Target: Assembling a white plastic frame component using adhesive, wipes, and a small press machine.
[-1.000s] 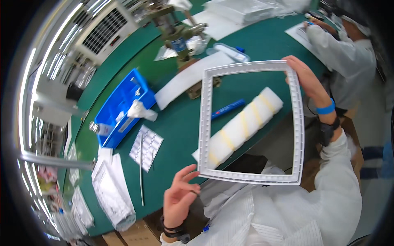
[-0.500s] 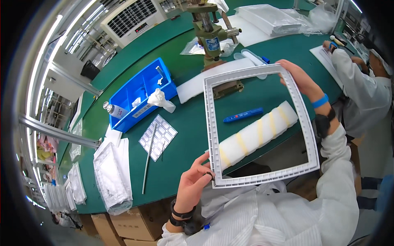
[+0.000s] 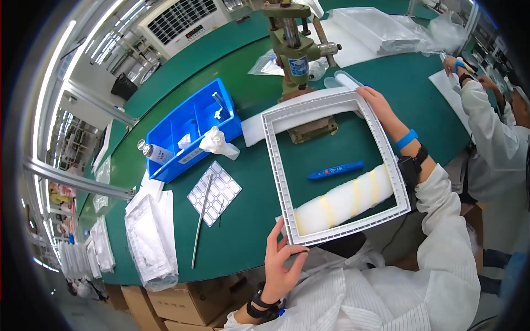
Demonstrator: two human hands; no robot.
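A white rectangular plastic frame (image 3: pixel 280 179) with a ribbed edge is tilted over the table in front of me. My right hand (image 3: pixel 382 112) grips its upper right corner, with fingers partly hidden behind it. At the lower left corner is my left hand (image 3: pixel 282 269), fingers along the edge and thumb stretched under the bottom bar. A small dark thing shows by that thumb; I cannot make out what it is. Through the frame's opening I see a blue marker (image 3: pixel 337 170) and a white foam roll (image 3: pixel 348 203) wound with yellowish tape, near the table edge.
A green bench press (image 3: pixel 298 60) stands behind the frame. To the left are a blue divided bin (image 3: pixel 190 118), a label sheet (image 3: pixel 223 190), a metal rod (image 3: pixel 202 220) and bagged white parts (image 3: pixel 149 237). At far right another person's sleeve (image 3: pixel 486 110) shows.
The frame has shifted a little left and its upper side has tipped away, showing more of its inner rim. My left thumb has moved out below the bottom bar.
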